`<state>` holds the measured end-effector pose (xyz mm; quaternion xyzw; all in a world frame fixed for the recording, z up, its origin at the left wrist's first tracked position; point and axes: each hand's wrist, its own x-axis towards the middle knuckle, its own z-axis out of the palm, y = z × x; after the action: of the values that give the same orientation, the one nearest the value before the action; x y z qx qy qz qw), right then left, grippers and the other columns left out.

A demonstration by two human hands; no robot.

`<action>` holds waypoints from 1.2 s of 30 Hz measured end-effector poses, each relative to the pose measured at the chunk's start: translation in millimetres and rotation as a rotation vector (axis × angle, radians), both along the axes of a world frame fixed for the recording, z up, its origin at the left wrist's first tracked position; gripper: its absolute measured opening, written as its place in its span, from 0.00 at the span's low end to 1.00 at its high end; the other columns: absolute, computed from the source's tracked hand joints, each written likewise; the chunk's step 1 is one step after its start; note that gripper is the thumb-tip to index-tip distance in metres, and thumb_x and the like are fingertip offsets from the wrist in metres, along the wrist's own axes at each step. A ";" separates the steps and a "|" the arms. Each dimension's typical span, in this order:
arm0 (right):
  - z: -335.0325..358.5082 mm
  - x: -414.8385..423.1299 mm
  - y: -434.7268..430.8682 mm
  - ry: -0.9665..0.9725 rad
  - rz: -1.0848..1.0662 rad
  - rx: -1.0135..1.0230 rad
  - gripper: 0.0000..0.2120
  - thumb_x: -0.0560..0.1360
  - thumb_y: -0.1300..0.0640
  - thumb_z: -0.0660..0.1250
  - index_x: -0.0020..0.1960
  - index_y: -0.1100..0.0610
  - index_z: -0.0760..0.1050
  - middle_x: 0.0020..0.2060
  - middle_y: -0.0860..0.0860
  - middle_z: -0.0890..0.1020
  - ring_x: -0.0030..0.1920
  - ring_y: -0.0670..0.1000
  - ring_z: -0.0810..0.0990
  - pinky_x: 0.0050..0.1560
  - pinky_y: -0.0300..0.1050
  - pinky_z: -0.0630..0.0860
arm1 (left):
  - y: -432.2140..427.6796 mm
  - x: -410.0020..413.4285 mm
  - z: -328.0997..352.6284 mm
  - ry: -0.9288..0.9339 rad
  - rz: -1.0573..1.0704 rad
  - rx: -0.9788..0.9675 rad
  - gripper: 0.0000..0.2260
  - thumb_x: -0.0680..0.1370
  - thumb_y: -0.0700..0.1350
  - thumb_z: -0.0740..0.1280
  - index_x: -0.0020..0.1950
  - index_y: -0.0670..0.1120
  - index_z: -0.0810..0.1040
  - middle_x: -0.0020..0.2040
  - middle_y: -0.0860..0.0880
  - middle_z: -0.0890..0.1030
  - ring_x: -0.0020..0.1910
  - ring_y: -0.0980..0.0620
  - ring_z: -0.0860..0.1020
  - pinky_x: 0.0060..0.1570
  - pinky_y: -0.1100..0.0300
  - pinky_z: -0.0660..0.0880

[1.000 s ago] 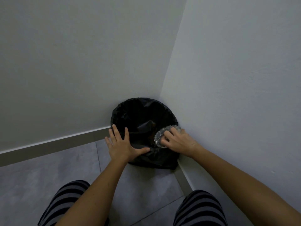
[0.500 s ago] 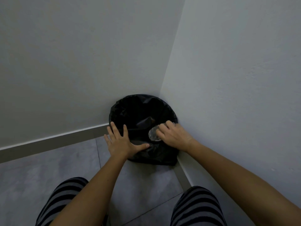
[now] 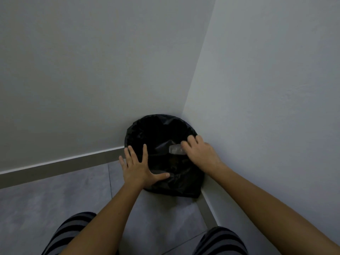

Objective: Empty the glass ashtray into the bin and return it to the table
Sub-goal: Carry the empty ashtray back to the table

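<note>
Bin (image 3: 139,129): black-lined, in the wall corner at 12 o'clock from the person's knees.
Glass ashtray (image 3: 175,150): over the bin mouth, toward 3 o'clock of the opening; now tipped edge-on, where a second ago its round face showed.
Right hand (image 3: 201,153): clamped on the ashtray's right side, fingers curled over the top edge; sits higher and further over the opening than before.
Left hand (image 3: 138,168): flat, fingers spread, thumb out, pressed on the bin's near rim at 7 o'clock; unchanged.
Contents falling: cannot tell.
</note>
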<state>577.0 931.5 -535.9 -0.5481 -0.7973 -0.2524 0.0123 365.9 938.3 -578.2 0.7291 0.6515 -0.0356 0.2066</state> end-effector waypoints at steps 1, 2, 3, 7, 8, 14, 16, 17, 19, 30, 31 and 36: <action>7.2 -2.9 4.1 0.093 -0.104 -0.060 0.10 0.71 0.63 0.67 0.52 0.57 0.73 0.45 0.56 0.76 0.43 0.57 0.76 0.26 0.47 0.73 | 1.3 2.3 3.2 -0.031 -0.020 0.018 0.58 0.63 0.78 0.59 0.77 0.51 0.31 0.78 0.36 0.37 0.77 0.37 0.34 0.74 0.38 0.36; 15.3 -4.2 7.2 0.184 -0.189 -0.133 0.14 0.73 0.64 0.66 0.57 0.58 0.71 0.50 0.57 0.74 0.48 0.59 0.75 0.30 0.50 0.73 | 3.8 6.2 8.9 -0.065 -0.042 0.038 0.58 0.63 0.78 0.60 0.77 0.51 0.31 0.79 0.38 0.40 0.78 0.38 0.36 0.73 0.39 0.36; 24.3 -6.2 8.5 0.268 -0.247 -0.204 0.16 0.74 0.66 0.64 0.61 0.58 0.69 0.54 0.57 0.72 0.53 0.59 0.73 0.35 0.51 0.72 | 5.5 10.5 16.8 -0.091 -0.065 0.060 0.57 0.64 0.77 0.61 0.78 0.50 0.32 0.80 0.41 0.43 0.78 0.39 0.38 0.74 0.38 0.36; 72.8 -14.2 12.3 0.553 -0.405 -0.288 0.15 0.76 0.65 0.59 0.63 0.59 0.67 0.58 0.59 0.71 0.56 0.61 0.72 0.43 0.51 0.68 | 10.1 25.9 70.6 -0.157 -0.160 0.070 0.57 0.66 0.70 0.68 0.79 0.46 0.38 0.80 0.47 0.53 0.80 0.44 0.43 0.74 0.38 0.36; 89.3 -17.7 12.5 0.633 -0.427 -0.318 0.13 0.77 0.63 0.59 0.61 0.60 0.67 0.58 0.59 0.72 0.56 0.62 0.73 0.45 0.52 0.70 | 11.1 27.4 89.0 -0.176 -0.165 0.075 0.57 0.66 0.69 0.69 0.79 0.45 0.38 0.80 0.47 0.55 0.80 0.45 0.44 0.74 0.39 0.36; 202.6 -41.7 8.3 1.083 -0.546 -0.518 0.09 0.77 0.60 0.59 0.56 0.56 0.67 0.51 0.57 0.77 0.49 0.61 0.79 0.41 0.49 0.75 | 3.3 16.7 203.0 -0.241 -0.153 0.095 0.58 0.66 0.65 0.72 0.79 0.43 0.39 0.80 0.46 0.53 0.79 0.47 0.49 0.74 0.40 0.37; 247.5 -51.2 5.2 1.254 -0.553 -0.602 0.09 0.76 0.61 0.60 0.55 0.54 0.66 0.49 0.58 0.77 0.47 0.61 0.81 0.31 0.48 0.77 | -3.3 8.3 245.5 -0.289 -0.109 0.136 0.58 0.65 0.65 0.73 0.79 0.43 0.41 0.79 0.47 0.55 0.79 0.47 0.53 0.75 0.40 0.40; 270.6 -56.6 2.9 1.324 -0.553 -0.635 0.09 0.76 0.61 0.60 0.55 0.54 0.66 0.50 0.58 0.77 0.47 0.61 0.81 0.30 0.50 0.79 | -5.8 3.8 267.3 -0.302 -0.091 0.159 0.58 0.64 0.66 0.73 0.79 0.43 0.42 0.78 0.47 0.57 0.78 0.47 0.55 0.75 0.40 0.42; 318.0 -64.6 -3.9 1.421 -0.541 -0.691 0.09 0.76 0.62 0.61 0.55 0.55 0.66 0.51 0.57 0.76 0.49 0.59 0.81 0.32 0.52 0.82 | -11.4 -2.6 310.1 -0.321 -0.067 0.208 0.58 0.63 0.67 0.73 0.79 0.42 0.45 0.78 0.47 0.59 0.76 0.46 0.59 0.75 0.40 0.46; 539.9 -92.8 -39.6 1.281 -0.103 -0.972 0.37 0.67 0.61 0.76 0.65 0.42 0.58 0.59 0.46 0.75 0.55 0.44 0.78 0.49 0.42 0.80 | -42.4 -70.0 531.0 -0.301 -0.031 0.373 0.53 0.59 0.69 0.72 0.78 0.48 0.57 0.74 0.51 0.67 0.72 0.49 0.66 0.75 0.41 0.51; 555.6 -94.6 -42.6 1.210 -0.060 -0.965 0.40 0.64 0.60 0.79 0.64 0.40 0.58 0.62 0.47 0.73 0.59 0.44 0.76 0.55 0.40 0.77 | -45.2 -74.5 544.8 -0.281 -0.043 0.380 0.53 0.59 0.69 0.72 0.77 0.48 0.58 0.74 0.51 0.67 0.72 0.50 0.65 0.75 0.41 0.50; 599.7 -112.0 -53.5 0.864 0.072 -0.822 0.58 0.57 0.50 0.81 0.76 0.55 0.49 0.68 0.52 0.60 0.70 0.49 0.64 0.70 0.41 0.63 | -64.7 -86.9 599.4 -0.229 -0.020 0.426 0.55 0.56 0.71 0.70 0.77 0.46 0.58 0.72 0.51 0.68 0.72 0.49 0.66 0.75 0.41 0.49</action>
<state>465.1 877.9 63.9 -0.5334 -0.7707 0.3230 0.1310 279.0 873.6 21.2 0.7619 0.6095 0.1832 0.1203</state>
